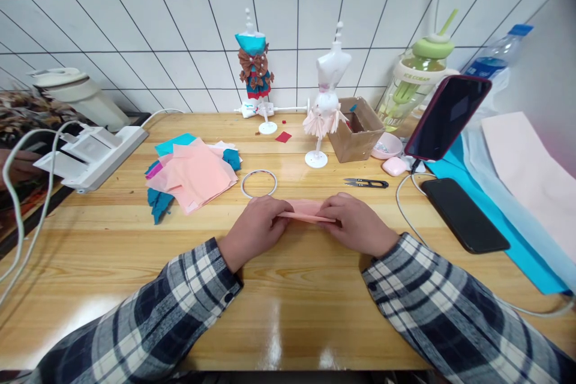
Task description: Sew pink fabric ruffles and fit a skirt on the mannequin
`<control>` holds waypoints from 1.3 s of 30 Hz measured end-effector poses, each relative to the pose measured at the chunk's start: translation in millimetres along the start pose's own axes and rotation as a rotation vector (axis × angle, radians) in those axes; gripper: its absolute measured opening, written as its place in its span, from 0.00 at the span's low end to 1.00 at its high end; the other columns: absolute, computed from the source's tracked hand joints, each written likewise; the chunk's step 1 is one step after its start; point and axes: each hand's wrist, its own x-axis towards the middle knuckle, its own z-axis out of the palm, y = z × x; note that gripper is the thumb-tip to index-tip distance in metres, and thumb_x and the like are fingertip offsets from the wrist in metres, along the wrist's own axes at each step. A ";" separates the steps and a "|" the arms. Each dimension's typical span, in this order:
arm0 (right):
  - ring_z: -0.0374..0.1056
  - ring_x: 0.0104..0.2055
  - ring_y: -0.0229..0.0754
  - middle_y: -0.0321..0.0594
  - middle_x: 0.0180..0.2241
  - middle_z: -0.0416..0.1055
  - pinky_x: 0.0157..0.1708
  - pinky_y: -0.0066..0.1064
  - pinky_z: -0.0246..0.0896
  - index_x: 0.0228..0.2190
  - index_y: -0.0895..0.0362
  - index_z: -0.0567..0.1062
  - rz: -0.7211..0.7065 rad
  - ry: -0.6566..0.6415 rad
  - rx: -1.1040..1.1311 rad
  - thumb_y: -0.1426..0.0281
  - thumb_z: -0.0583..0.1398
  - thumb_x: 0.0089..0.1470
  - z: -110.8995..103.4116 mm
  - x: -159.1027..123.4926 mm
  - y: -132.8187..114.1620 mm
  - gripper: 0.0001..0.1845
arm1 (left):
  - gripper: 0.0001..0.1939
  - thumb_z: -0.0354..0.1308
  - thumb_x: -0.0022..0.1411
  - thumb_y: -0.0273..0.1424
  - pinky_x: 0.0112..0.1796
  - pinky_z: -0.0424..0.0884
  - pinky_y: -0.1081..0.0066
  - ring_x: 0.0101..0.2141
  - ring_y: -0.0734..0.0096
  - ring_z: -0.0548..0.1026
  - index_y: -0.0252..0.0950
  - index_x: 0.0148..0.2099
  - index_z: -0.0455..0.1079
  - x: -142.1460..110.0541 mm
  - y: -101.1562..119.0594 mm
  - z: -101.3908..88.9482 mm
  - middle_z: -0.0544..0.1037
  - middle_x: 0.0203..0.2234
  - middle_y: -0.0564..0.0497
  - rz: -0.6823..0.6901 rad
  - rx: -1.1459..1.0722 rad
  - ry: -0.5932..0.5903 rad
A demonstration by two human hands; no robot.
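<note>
A folded strip of pink paper [306,209] lies on the wooden table [288,306] between my two hands. My left hand [254,229] is closed with its fingertips pinching the strip's left end. My right hand [355,223] is closed over the strip's right end, pressing it against the table. Both wrists come out of plaid sleeves. Just beyond the strip lies a thin white ring [258,183].
A pile of pink and teal paper scraps [193,175] lies at the left, small black snips [366,183] to the right. Two mini dress forms [254,69] [326,96], a cardboard box [357,129], a propped phone [447,115], a flat phone [465,214], bottles and a power strip [92,153] stand around.
</note>
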 end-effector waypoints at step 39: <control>0.69 0.39 0.44 0.41 0.41 0.74 0.34 0.32 0.57 0.52 0.53 0.70 0.421 0.102 -0.108 0.64 0.60 0.55 4.3 12.2 2.0 0.22 | 0.39 0.41 0.65 0.51 0.60 0.42 0.41 0.66 0.48 0.49 0.30 0.69 0.45 -24.1 42.1 26.6 0.49 0.67 0.37 0.084 0.313 -0.210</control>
